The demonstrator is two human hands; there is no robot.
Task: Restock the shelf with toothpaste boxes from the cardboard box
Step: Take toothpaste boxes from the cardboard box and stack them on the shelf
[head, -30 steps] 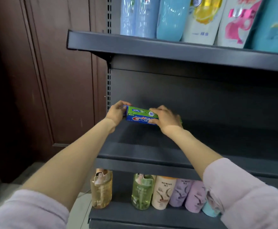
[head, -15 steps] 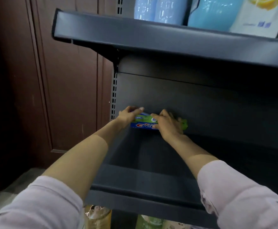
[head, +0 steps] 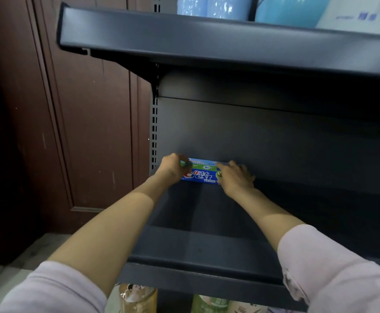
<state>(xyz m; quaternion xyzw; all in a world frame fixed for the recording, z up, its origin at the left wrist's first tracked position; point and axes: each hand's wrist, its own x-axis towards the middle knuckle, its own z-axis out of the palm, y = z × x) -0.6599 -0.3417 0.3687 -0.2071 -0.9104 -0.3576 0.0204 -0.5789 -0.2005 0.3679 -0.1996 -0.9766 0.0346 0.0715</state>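
Note:
A blue and green Crest toothpaste box [head: 201,173] lies lengthwise at the back left of the dark grey middle shelf [head: 202,251], against the back panel. My left hand [head: 173,168] grips its left end, fingers curled over the top. My right hand [head: 235,176] holds its right end and hides that part of the box. The cardboard box is not in view.
The upper shelf [head: 207,39] overhangs close above my arms and carries blue and white refill pouches [head: 281,10]. Bottles [head: 138,298] stand on the shelf below. A brown wooden panel [head: 71,109] is to the left of the rack.
Both hands have carried the toothpaste box deeper into the shelf, down to the back panel. My head has moved closer and lower, so the upper shelf fills more of the view.

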